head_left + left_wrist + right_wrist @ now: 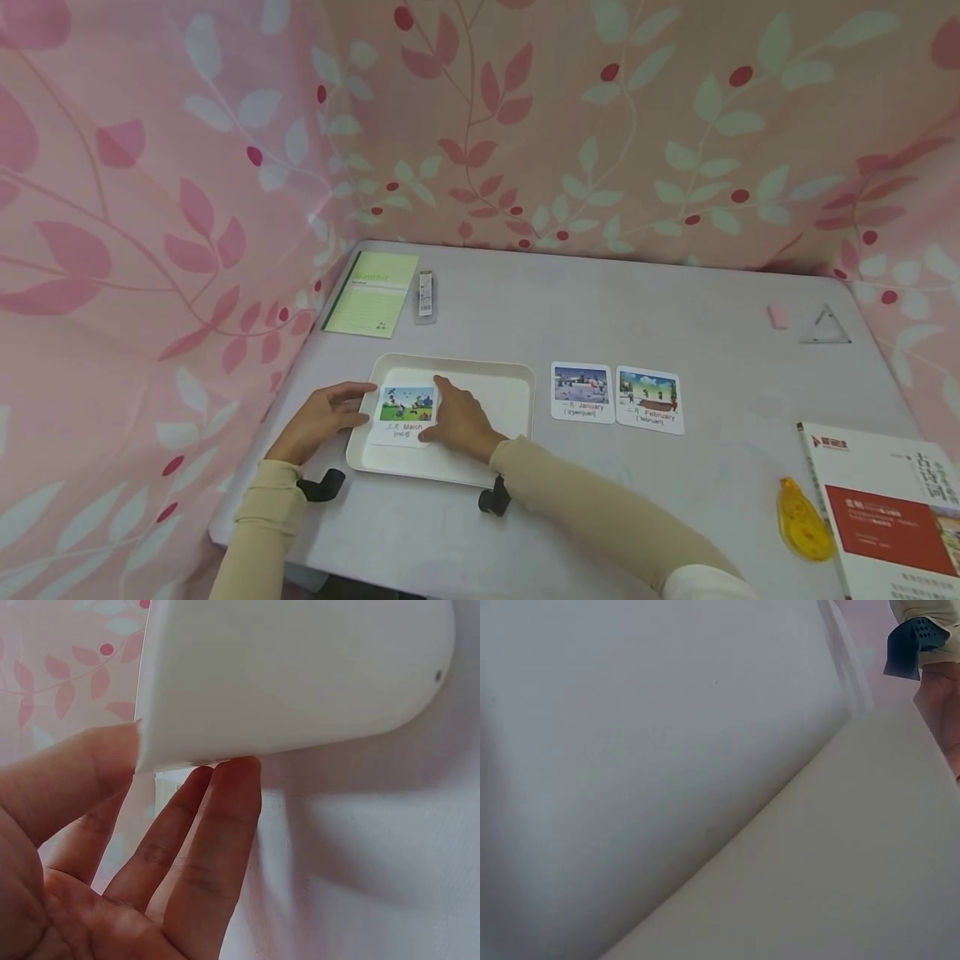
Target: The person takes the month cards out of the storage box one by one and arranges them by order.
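Note:
A white tray (517, 392) lies on the grey table near its front left. In it lies a picture card marked March (405, 412). My right hand (453, 417) holds this card by its right edge, index finger at the top corner and thumb at the bottom. My left hand (330, 412) rests at the tray's left rim. In the left wrist view its straight fingers (217, 825) touch the underside of the tray's corner (300, 675). The right wrist view shows only the pale tray floor (840, 862) and the left wrist's sleeve and black strap (911, 645).
Cards marked January (582, 392) and February (649, 400) lie side by side right of the tray. A green notebook (371, 293) and a small tube (425, 294) sit at the back left. A book (892, 500), yellow tape dispenser (806, 508), pink eraser (777, 316) and clear triangle (825, 325) are at right.

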A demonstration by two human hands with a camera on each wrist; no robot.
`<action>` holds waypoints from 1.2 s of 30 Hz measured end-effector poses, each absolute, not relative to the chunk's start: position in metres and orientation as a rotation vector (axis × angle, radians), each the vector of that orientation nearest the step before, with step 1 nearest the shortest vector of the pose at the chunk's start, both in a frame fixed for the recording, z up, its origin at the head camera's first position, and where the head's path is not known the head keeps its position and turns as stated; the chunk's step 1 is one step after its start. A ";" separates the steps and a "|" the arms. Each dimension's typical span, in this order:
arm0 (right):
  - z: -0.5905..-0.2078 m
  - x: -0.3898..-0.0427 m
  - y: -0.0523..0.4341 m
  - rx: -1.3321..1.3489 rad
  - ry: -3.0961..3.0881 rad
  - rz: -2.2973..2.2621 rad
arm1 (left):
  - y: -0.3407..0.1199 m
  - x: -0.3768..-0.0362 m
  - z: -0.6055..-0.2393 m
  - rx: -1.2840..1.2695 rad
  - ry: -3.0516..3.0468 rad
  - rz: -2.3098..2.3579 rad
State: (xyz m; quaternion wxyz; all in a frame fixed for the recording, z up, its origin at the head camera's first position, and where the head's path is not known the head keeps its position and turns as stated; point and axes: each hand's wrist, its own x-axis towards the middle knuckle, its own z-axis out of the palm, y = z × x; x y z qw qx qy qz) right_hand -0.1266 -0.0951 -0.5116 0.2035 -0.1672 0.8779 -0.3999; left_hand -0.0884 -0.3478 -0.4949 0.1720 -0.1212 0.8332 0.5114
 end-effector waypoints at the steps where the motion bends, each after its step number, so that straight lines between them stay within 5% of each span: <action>1: -0.512 -0.126 -0.094 -0.468 2.455 -1.119 | -0.348 -0.089 -0.495 -0.346 2.366 1.449; 36: -0.511 -0.128 -0.070 -0.615 2.397 -1.295 | -0.350 -0.089 -0.500 -0.350 2.362 1.481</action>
